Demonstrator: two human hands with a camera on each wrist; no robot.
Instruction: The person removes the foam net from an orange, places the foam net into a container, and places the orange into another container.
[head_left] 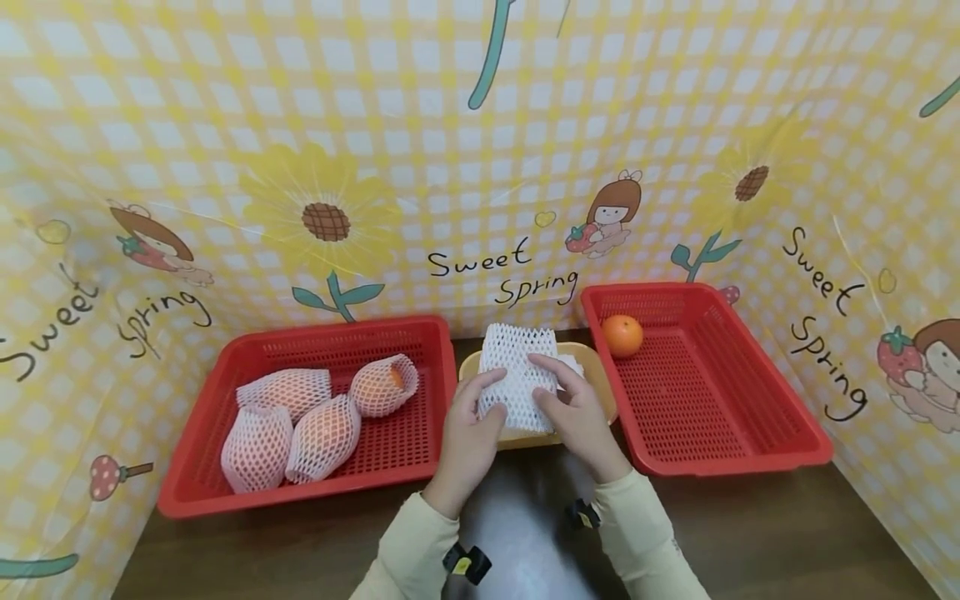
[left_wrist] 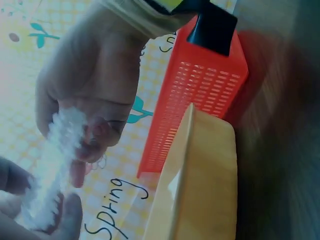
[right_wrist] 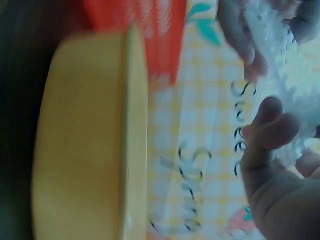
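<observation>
Both hands hold a white foam fruit net (head_left: 517, 379) above a yellow basket (head_left: 600, 375) in the middle of the head view. My left hand (head_left: 471, 425) pinches its left side between thumb and fingers. On the other side my right hand (head_left: 577, 412) grips the right edge the same way. The net looks flat and holds no fruit. In the left wrist view the foam net (left_wrist: 55, 165) appears edge-on between the fingers. From the right wrist, the net (right_wrist: 285, 65) hangs between both hands, beside the yellow basket (right_wrist: 85, 140).
A red basket (head_left: 300, 492) on the left holds several oranges in foam nets (head_left: 326, 437). At right stands another red basket (head_left: 735, 462) with one bare orange (head_left: 622, 336) in its back left corner. More white foam (head_left: 572, 365) lies in the yellow basket. A checked cloth hangs behind.
</observation>
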